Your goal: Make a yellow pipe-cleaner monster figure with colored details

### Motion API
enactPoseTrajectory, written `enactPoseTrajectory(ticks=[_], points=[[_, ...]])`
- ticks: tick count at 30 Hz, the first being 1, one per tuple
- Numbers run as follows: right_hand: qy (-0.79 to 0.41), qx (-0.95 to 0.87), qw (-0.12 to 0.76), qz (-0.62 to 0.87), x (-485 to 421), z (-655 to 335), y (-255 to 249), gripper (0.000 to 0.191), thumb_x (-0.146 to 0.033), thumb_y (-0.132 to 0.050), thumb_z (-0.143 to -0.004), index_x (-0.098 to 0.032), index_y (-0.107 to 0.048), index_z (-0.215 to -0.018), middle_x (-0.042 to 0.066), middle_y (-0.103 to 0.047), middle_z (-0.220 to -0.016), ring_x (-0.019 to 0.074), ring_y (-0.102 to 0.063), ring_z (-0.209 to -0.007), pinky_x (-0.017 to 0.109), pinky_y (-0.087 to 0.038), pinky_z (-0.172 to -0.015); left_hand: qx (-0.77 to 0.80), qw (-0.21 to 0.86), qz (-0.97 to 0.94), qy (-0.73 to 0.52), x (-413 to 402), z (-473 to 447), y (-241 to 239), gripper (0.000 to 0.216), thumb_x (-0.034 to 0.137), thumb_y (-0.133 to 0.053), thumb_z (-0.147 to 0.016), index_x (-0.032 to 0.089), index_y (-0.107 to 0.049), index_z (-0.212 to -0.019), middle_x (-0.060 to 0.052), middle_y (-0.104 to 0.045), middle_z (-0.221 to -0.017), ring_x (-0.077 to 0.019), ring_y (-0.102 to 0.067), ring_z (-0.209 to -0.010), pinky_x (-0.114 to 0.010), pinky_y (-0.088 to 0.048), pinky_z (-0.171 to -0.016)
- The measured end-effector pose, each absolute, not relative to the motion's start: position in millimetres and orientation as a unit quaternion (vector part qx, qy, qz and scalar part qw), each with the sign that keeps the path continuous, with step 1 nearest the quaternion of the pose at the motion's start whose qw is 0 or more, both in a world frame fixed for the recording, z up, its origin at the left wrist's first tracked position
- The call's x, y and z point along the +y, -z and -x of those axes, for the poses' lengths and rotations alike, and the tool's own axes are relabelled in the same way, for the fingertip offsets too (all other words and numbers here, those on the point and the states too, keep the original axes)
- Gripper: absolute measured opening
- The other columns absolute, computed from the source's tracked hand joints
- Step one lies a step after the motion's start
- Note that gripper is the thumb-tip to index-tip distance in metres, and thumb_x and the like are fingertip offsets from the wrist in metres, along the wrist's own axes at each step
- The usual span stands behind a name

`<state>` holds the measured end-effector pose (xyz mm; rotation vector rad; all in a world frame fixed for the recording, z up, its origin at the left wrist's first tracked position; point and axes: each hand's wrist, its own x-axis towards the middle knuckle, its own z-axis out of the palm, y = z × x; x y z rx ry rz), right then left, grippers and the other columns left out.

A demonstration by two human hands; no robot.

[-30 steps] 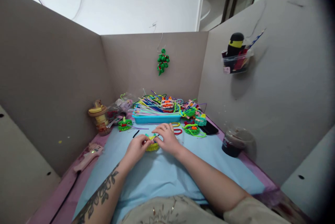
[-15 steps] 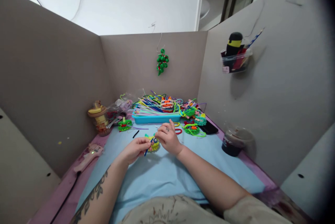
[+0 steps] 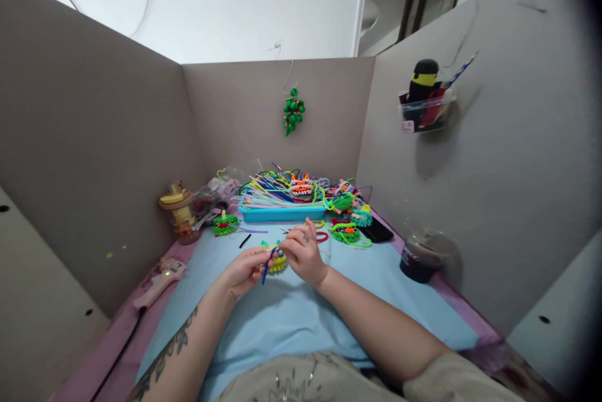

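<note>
Between thumb and fingers, my left hand [image 3: 248, 269] pinches a blue pipe cleaner [image 3: 266, 269] whose loose end hangs down. My right hand [image 3: 305, 254] closes its thumb and index finger at the upper end of the same pipe cleaner, the other fingers partly raised. Just behind the fingertips sits a yellow fuzzy pipe-cleaner figure [image 3: 278, 263] with teal tips, partly covered by my hands. A short black piece [image 3: 245, 241] lies on the blue cloth to the left. Scissors with red and yellow handles [image 3: 322, 237] lie beyond my right hand.
A blue tray [image 3: 282, 214] heaped with pipe cleaners stands at the back. Green figures [image 3: 226, 224] and a black phone [image 3: 379, 231] flank it. On the left are a glue gun [image 3: 162, 281] and a lidded cup [image 3: 181, 217]; a dark tub [image 3: 420, 259] stands right. Grey panels surround the table.
Both hands have shifted slightly. The blue pipe cleaner's lower end now hangs more steeply, and its upper part looks less looped than before.
</note>
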<state>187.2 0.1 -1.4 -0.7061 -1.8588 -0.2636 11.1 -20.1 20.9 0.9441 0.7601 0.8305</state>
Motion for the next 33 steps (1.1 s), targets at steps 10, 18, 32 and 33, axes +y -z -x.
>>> enactPoseTrajectory(ticks=[10,18,32,33], points=[[0.116,-0.8,0.51,0.293,2,-191,-4,0.016,-0.018,-0.051,-0.082,-0.026,-0.064,-0.076,-0.001,-0.058,-0.073,0.0173,-0.047,-0.091,0.048,-0.01,-0.105,0.429,0.527,-0.577,-0.453,-19,-18,-13,0.031,0.041,-0.069,-0.066,0.011,-0.063,-0.067,0.002,-0.05,-0.049,-0.005,-0.036,-0.041,-0.018,-0.023,-0.039],[0.06,-0.812,0.469,0.344,2,-189,-7,0.013,-0.017,-0.054,-0.078,-0.024,-0.063,-0.071,-0.002,-0.059,-0.072,0.0176,-0.047,-0.091,0.044,-0.014,-0.101,0.468,0.269,-0.696,-0.474,-23,-19,-13,0.018,0.038,-0.064,-0.07,0.02,-0.069,-0.071,-0.005,-0.064,-0.066,-0.0177,-0.053,-0.063,-0.025,-0.039,-0.059],[0.06,-0.829,0.427,0.355,-5,-184,-9,0.011,-0.02,-0.056,-0.08,-0.026,-0.063,-0.086,0.0,-0.064,-0.09,0.0202,-0.044,-0.103,0.05,-0.007,-0.101,0.493,0.323,-0.69,-0.421,-19,-13,-14,0.024,0.039,-0.061,-0.071,0.016,-0.064,-0.062,-0.001,-0.054,-0.056,-0.0124,-0.043,-0.053,-0.023,-0.031,-0.053],[0.073,-0.838,0.423,0.335,-5,-185,-9,0.011,-0.021,-0.055,-0.082,-0.027,-0.062,-0.087,-0.001,-0.064,-0.09,0.0197,-0.044,-0.103,0.051,-0.004,-0.102,0.49,0.395,-0.659,-0.412,-17,-12,-14,0.028,0.042,-0.063,-0.069,0.015,-0.063,-0.061,0.001,-0.049,-0.052,-0.0101,-0.038,-0.048,-0.022,-0.027,-0.048]])
